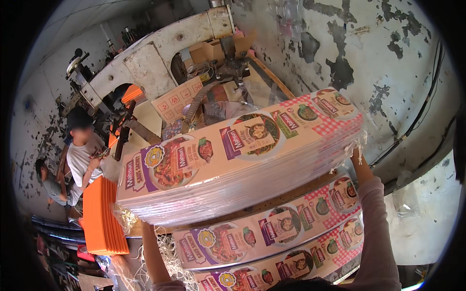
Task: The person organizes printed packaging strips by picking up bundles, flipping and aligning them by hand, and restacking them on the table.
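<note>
A long, thick stack of printed cardboard sheets [252, 140], wrapped in clear plastic, lies slantwise in front of me. Food pictures and a red checked pattern cover its top. At its right end my right hand [358, 159] is closed on the edge, beside white knotted strings; its fingers show only in part. My left hand [147, 229] reaches under the lower left corner, its fingers hidden by the stack. Closer to me lie two similar printed sheets or bundles, one [204, 251] just below the stack and another [257, 281] at the lower edge.
Orange sheets [104, 218] stand piled left of the stack. Loose white string [167, 252] lies beside my left forearm. Behind is a large, worn metal machine frame [145, 68], with a carton [177, 99] near it. A peeling wall [359, 53] bounds the right. Two people [82, 155] are at left.
</note>
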A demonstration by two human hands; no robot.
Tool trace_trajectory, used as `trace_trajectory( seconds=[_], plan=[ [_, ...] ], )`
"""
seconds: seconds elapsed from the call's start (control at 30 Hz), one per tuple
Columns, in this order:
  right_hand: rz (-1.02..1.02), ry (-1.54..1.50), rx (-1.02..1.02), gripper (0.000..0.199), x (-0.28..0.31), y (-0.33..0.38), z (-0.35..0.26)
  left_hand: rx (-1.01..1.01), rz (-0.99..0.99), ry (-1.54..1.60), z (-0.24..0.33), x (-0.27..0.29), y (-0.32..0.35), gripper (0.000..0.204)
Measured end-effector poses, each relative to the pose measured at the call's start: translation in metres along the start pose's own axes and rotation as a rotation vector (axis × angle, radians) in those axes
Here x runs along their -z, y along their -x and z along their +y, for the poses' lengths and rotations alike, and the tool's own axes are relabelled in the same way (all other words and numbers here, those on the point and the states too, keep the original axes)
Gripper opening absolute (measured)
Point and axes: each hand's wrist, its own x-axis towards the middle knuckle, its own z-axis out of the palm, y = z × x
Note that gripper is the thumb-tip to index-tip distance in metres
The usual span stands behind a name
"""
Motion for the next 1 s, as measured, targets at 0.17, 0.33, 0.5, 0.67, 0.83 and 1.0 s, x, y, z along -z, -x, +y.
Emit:
trace_trajectory(
  seconds=[0.17, 0.33, 0.5, 0.67, 0.83, 1.0],
  plan=[
    [0.01, 0.16, -0.12, 0.027, 0.015, 0.007, -0.001, -0.01, -0.019, -0.028, -0.006, -0.02, -0.019, 0.054],
    [0.018, 0.11, -0.106, 0.028, 0.017, -0.009, -0.02, -0.04, -0.005, -0.047, 0.001, -0.027, -0.023, 0.055],
    [0.024, 0.085, -0.098, 0.029, 0.019, -0.012, -0.025, -0.049, -0.002, -0.055, 0.005, -0.029, -0.024, 0.055],
    [0.036, 0.064, -0.097, 0.03, 0.02, -0.006, -0.024, -0.053, -0.01, -0.052, 0.003, -0.033, -0.021, 0.056],
    [0.042, 0.051, -0.103, 0.031, 0.02, -0.003, -0.027, -0.05, -0.016, -0.054, -0.002, -0.039, -0.023, 0.057],
    [0.047, 0.03, -0.105, 0.032, 0.02, 0.003, -0.029, -0.057, -0.014, -0.053, -0.002, -0.04, -0.02, 0.057]
  ],
)
